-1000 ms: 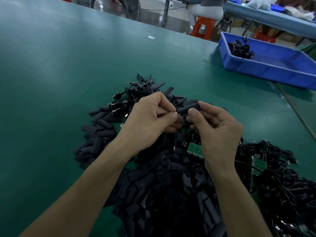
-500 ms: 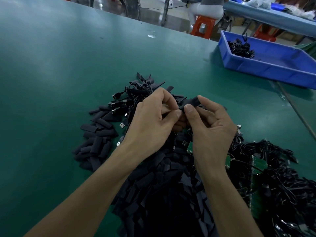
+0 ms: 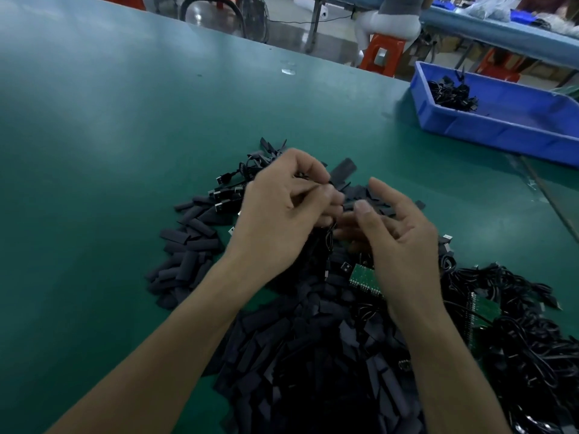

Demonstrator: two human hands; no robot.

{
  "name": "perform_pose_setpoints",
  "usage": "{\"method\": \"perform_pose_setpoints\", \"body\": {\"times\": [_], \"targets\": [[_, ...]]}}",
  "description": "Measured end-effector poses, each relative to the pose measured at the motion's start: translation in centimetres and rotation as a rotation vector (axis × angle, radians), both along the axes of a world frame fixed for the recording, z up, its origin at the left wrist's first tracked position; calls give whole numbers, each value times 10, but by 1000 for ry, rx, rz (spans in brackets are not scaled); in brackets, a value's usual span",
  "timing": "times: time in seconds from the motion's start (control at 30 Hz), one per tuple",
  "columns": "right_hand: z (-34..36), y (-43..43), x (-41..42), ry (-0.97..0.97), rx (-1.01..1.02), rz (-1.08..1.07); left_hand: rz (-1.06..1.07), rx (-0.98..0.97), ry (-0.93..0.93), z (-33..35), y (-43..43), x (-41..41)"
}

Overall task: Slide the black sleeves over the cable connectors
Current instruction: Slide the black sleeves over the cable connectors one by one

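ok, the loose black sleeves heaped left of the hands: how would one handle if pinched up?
Probably light: each black sleeve is small and thin. Unlikely to roll; they lie flattened on the table. Likely soft rather than rigid, since several look bent or creased, so a pinch may collapse the opening.

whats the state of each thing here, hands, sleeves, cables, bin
left hand, fingers curled, pinching a cable
right hand, fingers loose, seemingly holding nothing
black sleeves, loose heap on the table
cable tangle, heaped at the right
blue bin, mostly bare, small cable pile at its left end
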State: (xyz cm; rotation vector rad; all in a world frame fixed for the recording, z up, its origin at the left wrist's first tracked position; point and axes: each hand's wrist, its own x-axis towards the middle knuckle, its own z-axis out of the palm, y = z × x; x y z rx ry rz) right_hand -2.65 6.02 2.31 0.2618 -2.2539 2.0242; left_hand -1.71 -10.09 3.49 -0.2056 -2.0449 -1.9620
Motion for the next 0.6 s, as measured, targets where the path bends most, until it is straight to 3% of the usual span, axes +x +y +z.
{"method": "perform_pose_setpoints", "body": {"times": [0.17,0.27,0.33,0.6], "targets": [[16,42,-1,-121,855,381,175,283,-64,4,-18,-19],[16,49,1,-91,1149,375,281,8,-86,4,-26,-45],[15,49,2,-43,1153,330,322,-274,-86,4,-29,-59],[12,63,-13,154,858,69,234,-969,-239,-2,-24,-81]]}}
